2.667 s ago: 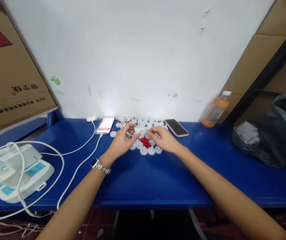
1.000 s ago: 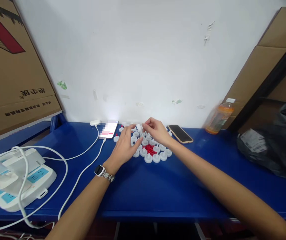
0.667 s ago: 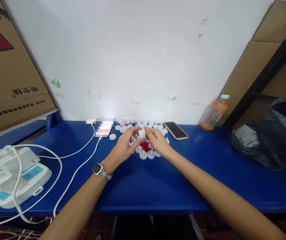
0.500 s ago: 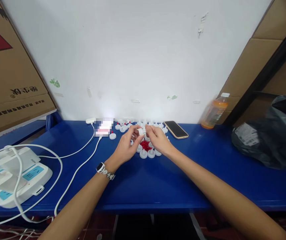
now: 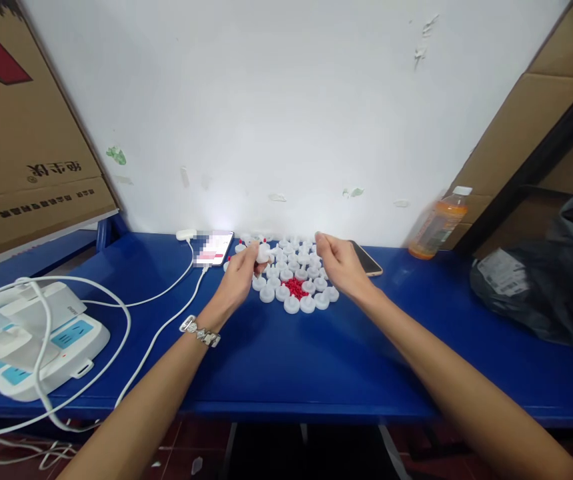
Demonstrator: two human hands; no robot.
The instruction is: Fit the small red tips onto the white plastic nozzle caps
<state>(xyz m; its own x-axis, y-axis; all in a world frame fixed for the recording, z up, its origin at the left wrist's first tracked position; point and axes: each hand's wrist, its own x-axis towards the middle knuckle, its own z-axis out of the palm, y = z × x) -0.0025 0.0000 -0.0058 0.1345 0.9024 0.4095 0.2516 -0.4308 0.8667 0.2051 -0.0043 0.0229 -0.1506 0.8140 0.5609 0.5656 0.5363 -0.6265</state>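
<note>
A: Well, what's on the desk (image 5: 316,360), and what is it made of?

B: The desk is smooth, glossy blue. At its twelve o'clock edge sits a cluster of white caps (image 5: 296,280), small round plastic discs, ringed about a heap of red pieces (image 5: 295,288) that look tiny and grainy.

A: And the hands?

B: The left hand (image 5: 239,277) has its grip pinched on one small white cap (image 5: 263,254), held just above the cluster's ten o'clock side. The right hand (image 5: 341,265) hangs over the two o'clock side, its grip curled closed; whether anything is in it I cannot tell.

A: Around them?

B: A dark flat phone (image 5: 369,263) peeks from behind the right hand. At nine o'clock lies a white power strip (image 5: 61,347) with looping cables, at two o'clock an orange drink bottle (image 5: 436,227), at three a crumpled black bag (image 5: 541,280).

A: What has changed from half a second ago?

B: Then both hands met over the middle on one cap. Now they have drawn apart, and the left alone keeps it.
</note>
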